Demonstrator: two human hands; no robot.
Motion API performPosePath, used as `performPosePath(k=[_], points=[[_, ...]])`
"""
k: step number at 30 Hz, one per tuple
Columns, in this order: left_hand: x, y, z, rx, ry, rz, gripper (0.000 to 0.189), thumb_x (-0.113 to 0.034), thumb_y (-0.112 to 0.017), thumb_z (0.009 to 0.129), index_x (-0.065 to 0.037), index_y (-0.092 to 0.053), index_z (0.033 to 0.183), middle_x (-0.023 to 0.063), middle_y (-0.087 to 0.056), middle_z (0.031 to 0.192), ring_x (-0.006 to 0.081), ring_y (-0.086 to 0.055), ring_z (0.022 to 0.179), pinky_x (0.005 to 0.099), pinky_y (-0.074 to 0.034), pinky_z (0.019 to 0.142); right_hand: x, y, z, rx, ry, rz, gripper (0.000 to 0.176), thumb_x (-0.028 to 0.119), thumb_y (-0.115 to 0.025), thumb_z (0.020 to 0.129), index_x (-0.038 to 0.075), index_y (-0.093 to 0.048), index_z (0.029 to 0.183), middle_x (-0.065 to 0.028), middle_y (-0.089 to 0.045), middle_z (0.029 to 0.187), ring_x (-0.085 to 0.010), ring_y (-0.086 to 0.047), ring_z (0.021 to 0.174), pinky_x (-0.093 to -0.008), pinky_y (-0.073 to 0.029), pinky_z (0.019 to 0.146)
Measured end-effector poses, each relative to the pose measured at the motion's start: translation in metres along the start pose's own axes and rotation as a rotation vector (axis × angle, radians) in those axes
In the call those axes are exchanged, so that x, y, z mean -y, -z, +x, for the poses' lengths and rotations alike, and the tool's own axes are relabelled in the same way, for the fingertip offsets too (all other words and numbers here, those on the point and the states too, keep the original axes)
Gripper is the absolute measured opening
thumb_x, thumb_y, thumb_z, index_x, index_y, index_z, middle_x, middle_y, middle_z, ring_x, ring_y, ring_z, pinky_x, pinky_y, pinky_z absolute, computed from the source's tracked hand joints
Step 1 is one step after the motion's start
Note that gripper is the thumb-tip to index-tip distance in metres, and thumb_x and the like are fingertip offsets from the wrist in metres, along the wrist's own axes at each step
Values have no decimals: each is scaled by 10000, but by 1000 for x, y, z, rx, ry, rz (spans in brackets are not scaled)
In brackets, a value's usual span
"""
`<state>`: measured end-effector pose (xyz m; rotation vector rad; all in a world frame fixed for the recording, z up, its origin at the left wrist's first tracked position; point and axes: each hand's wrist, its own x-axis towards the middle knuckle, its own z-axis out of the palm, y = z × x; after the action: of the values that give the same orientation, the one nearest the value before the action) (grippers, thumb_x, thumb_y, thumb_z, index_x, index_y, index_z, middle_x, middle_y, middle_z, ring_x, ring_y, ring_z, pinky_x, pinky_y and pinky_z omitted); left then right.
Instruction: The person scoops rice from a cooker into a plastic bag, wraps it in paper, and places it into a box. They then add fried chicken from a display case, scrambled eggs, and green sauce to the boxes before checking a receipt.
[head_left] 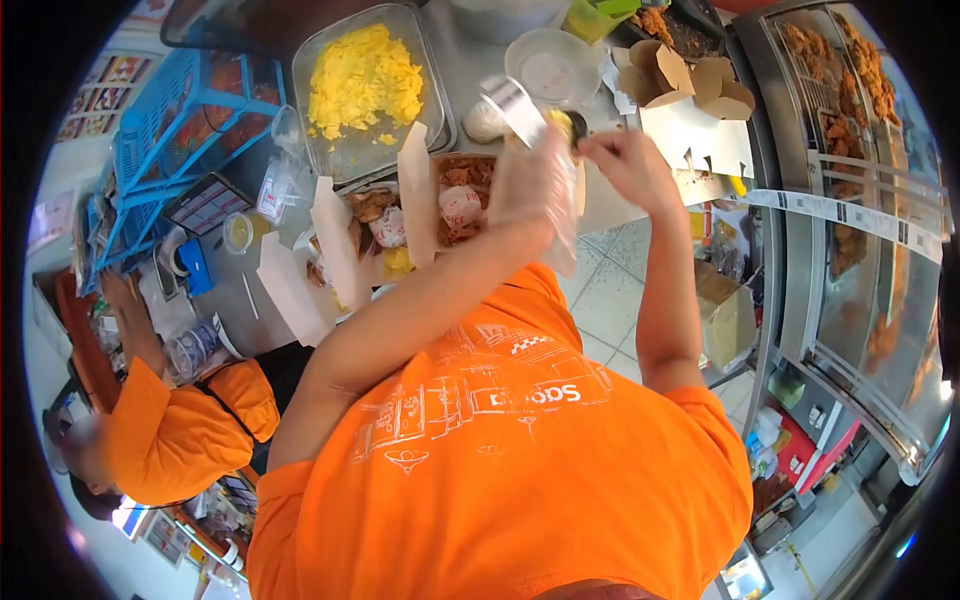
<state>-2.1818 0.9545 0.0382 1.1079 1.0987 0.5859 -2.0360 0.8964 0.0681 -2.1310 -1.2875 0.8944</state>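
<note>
My left hand (535, 185), smeared by motion, is at a clear plastic bag (562, 225) beside the open food boxes. A white printed strip (515, 108) sticks up above that hand. To the right, my right hand (625, 165) is closed in a pinch near the top of the bag; what its fingertips hold is too small to name. Left of the bag, an open carton (465, 195) holds meat and a white wrapped bundle. Another open carton (372, 215) holds fried pieces, a wrapped bundle and some yellow food.
A glass tray (441, 95) of scrambled egg lies behind the cartons. At the back stands a round plastic tub (552, 65). Empty brown boxes (655, 75) sit right of it. A fried-chicken display case (830, 200) borders the right. A co-worker (185, 440) stands at the left.
</note>
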Motion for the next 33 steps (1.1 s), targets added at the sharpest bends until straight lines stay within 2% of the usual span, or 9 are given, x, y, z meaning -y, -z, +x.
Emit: performPosePath(k=[2,4,8,15,25,27,29,31,33], points=[[23,-16,-20,18,53,50,484,-426,-493,984,23,-626,1105,216,-662,910,358,-629,834,448,-486,771,-40,-29,-33,-84,-75,56,254,237,-625,914,7,-733,918,-146,-538,601,-181,-459,521,-358,-409,531],[52,-25,-27,145,420,88,478,-431,-550,973,25,-653,1073,62,-649,954,152,-586,795,308,-496,732,-72,-68,-60,-221,-115,121,237,228,-632,908,15,-730,873,-205,-557,594,-281,-499,480,-404,-429,528],[108,-43,-31,-61,535,142,507,-418,-460,990,46,-626,1109,198,-673,1016,306,-635,930,402,-485,845,-101,-155,-92,-496,-151,110,203,184,-635,917,61,-726,1051,-165,-582,673,-326,-571,582,-406,-444,555],[82,-30,-32,-259,570,-144,444,-358,-511,986,63,-627,1065,113,-660,944,198,-623,856,350,-490,768,-102,-223,-95,-631,-238,-14,533,98,-651,918,136,-535,1437,-97,-538,837,-277,-593,787,-391,-460,618],[39,14,-45,-212,446,-294,378,-348,-613,979,10,-666,1086,75,-652,977,179,-609,840,332,-487,736,-146,-208,-83,-762,17,187,324,71,-543,991,-42,-607,1288,-144,-547,837,-264,-548,714,-349,-448,648],[19,29,-49,-15,575,-350,379,-257,-519,1019,10,-566,1283,70,-619,1140,155,-547,957,290,-451,820,-157,-206,-80,-660,89,245,301,102,-540,1004,-51,-623,1249,-104,-558,795,-222,-535,712,-357,-453,647],[63,52,-32,216,438,-1109,460,-235,-554,1012,-10,-486,1408,88,-579,1322,157,-548,1128,278,-448,929,-155,-198,-69,-725,-107,641,274,151,-539,1018,-57,-652,1155,-14,-528,727,-135,-496,664,-314,-417,585],[2,93,-57,357,190,-857,650,-282,-608,989,5,-348,1510,178,-449,1507,297,-451,1381,402,-348,1165,-119,-150,-48,-576,-83,902,272,193,-545,1022,-53,-662,1026,54,-491,682,-64,-447,624,-259,-349,535],[-7,135,-60,280,-9,-903,646,-289,-602,991,7,-352,1508,204,-441,1507,314,-461,1373,420,-357,1156,-80,-116,3,-451,138,928,255,194,-535,1020,-15,-656,939,66,-471,657,-30,-393,576,-225,-279,512]])
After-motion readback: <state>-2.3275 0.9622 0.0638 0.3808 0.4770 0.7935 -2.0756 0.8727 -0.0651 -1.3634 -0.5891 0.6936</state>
